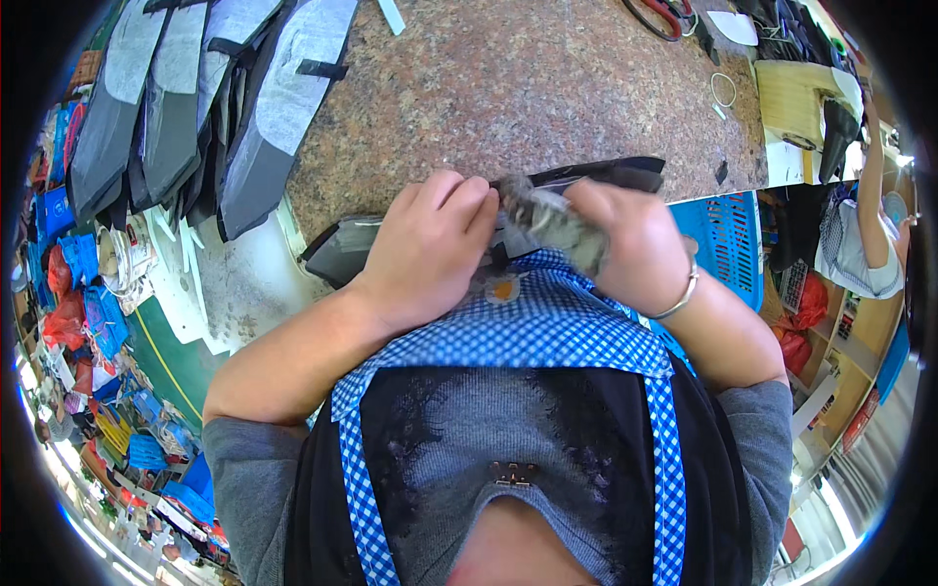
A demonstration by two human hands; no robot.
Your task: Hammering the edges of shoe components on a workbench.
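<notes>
Pinching a grey fabric piece at the surface edge

Holding the grey fabric piece [552, 220] w/ both hands, we've got it up just past the near edge of the speckled stone surface [508, 88]. Our left hand [430, 244] is curled, fingers pressed together, tips nipping the piece's left end. Our right hand [630, 244] is closed round the other end, thumb side up; a silver bangle [679, 298] sits on that wrist. Betw. the two hands the piece looks crumpled and mottled. Right under them lies a dark flat panel [586, 176], partly on the surface, partly hidden by our knuckles. Below the hands: our blue checked apron [547, 332]. Beyond the left hand, at the far-left corner, a fan of grey and black cut panels [195, 107] lies overlapping. Just right of the right hand, a blue plastic crate [728, 239] sits lower than the surface.
</notes>
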